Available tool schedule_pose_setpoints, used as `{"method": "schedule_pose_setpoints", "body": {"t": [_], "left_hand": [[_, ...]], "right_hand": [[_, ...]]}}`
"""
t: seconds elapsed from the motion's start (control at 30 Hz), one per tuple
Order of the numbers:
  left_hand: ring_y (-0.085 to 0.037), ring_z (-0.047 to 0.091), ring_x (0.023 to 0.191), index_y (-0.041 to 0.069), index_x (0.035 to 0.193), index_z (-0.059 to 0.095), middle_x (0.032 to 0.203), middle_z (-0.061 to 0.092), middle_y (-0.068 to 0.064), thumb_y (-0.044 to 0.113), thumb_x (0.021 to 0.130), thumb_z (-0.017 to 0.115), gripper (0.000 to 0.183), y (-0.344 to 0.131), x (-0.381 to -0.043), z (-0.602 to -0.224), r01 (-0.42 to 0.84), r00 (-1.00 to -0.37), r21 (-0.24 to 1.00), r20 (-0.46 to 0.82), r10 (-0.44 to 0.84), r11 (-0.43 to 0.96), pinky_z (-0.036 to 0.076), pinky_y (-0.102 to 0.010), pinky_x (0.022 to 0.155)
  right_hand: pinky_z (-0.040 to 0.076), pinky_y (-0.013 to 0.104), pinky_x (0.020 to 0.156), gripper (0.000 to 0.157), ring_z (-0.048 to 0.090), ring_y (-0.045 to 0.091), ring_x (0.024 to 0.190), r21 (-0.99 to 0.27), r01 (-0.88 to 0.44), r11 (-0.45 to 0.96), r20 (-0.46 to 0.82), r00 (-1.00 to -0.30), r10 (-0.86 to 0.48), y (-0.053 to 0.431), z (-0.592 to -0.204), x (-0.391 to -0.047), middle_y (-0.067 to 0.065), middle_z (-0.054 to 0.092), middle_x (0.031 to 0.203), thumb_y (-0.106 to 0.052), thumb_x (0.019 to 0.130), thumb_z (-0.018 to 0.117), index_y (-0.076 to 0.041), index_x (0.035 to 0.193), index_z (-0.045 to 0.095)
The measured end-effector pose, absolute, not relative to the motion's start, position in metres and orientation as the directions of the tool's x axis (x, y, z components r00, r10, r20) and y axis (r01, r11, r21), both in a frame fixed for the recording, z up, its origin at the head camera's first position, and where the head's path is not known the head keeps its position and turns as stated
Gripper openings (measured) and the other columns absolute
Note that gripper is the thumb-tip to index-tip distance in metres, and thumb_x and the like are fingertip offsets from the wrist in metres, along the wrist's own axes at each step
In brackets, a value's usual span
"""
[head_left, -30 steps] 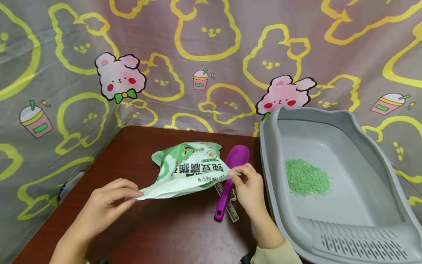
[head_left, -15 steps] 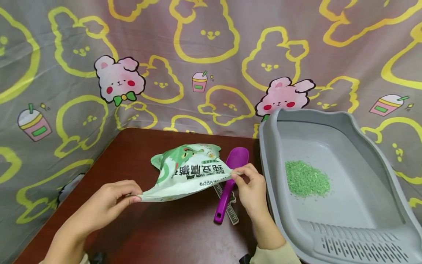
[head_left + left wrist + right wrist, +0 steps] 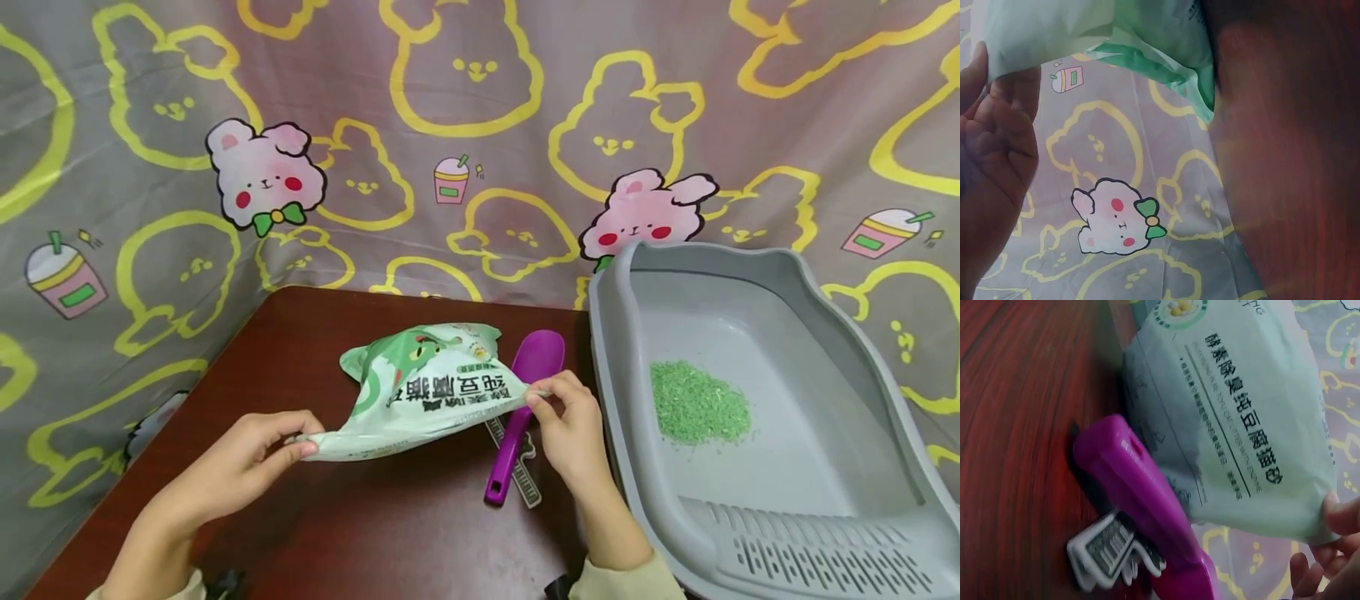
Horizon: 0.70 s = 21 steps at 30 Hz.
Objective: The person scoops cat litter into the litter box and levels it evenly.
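Observation:
A green and white bag of tofu cat litter (image 3: 442, 383) stands on the table, its top edge pulled taut and folded toward the person. My left hand (image 3: 247, 467) pinches the left corner of that edge between thumb and fingers. At the opposite corner, my right hand (image 3: 573, 433) pinches the edge the same way. In the left wrist view the bag (image 3: 1054, 31) hangs over the fingers, and its green bottom shows. Printed text covers the side of the bag (image 3: 1235, 412) in the right wrist view. The bag's mouth is pressed flat, so its inside is hidden.
Just left of the right hand lies a purple scoop (image 3: 510, 450), across a small ruler-like clip (image 3: 527, 487). A grey litter box (image 3: 795, 467) stands at the right, with a heap of green pellets (image 3: 697, 404) in it. A patterned curtain (image 3: 420, 100) hangs behind the brown table (image 3: 360, 533).
My left hand has moved slightly left and down, drawing the bag's edge tighter and flatter. The right hand keeps its hold in nearly the same place.

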<state>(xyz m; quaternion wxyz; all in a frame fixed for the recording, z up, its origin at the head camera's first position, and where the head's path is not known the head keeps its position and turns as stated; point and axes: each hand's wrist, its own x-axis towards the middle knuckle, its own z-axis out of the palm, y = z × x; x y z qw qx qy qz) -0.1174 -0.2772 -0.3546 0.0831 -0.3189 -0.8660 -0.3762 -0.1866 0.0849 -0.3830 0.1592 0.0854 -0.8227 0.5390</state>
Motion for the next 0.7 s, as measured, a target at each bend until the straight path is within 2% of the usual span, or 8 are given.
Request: {"method": "schedule_pose_setpoints", "body": {"t": [0.1,0.27,0.47,0.7], "left_hand": [[0.002,0.047,0.064,0.024,0.091,0.063,0.072,0.055,0.011,-0.004,0.089,0.066,0.028,-0.2779,-0.1199,-0.355,0.558,-0.824,0.619,0.336,0.456,0.553,0.04,-0.019,0.055],[0.001,0.048,0.063,0.024,0.09,0.063,0.072,0.054,0.013,0.002,0.091,0.066,0.023,-0.2825,-0.1185,-0.3584,0.468,-0.877,0.657,0.262,0.403,0.591,0.041,-0.021,0.054],[-0.001,0.05,0.066,0.022,0.091,0.064,0.074,0.057,0.009,0.004,0.094,0.063,0.019,-0.2839,-0.1201,-0.3632,0.439,-0.879,0.711,0.215,0.425,0.549,0.042,-0.023,0.056],[0.005,0.041,0.062,0.018,0.089,0.061,0.068,0.047,0.008,0.004,0.097,0.058,0.016,-0.2835,-0.1262,-0.3579,0.462,-0.837,0.707,0.149,0.526,0.535,0.039,-0.021,0.051]], "right_hand": [[0.044,0.024,0.074,0.005,0.053,0.016,0.079,-0.873,-0.275,0.403,0.328,-0.942,0.067,0.0843,-0.3821,-0.1875,0.012,0.065,0.082,0.005,0.084,0.07,0.002,0.081,0.072],[0.043,0.021,0.075,0.005,0.052,0.01,0.08,-0.904,-0.237,0.356,0.271,-0.961,0.048,0.0845,-0.3832,-0.1879,0.013,0.066,0.085,0.001,0.087,0.069,0.003,0.084,0.071],[0.04,0.022,0.067,0.008,0.048,0.01,0.073,-0.877,-0.291,0.382,0.322,-0.947,0.019,0.0844,-0.386,-0.1858,0.01,0.064,0.082,0.003,0.087,0.068,-0.003,0.083,0.071],[0.043,0.022,0.059,0.005,0.051,0.01,0.067,-0.869,-0.264,0.417,0.315,-0.947,0.057,0.0829,-0.382,-0.1855,0.013,0.067,0.081,0.002,0.087,0.068,0.0,0.083,0.07]]}}
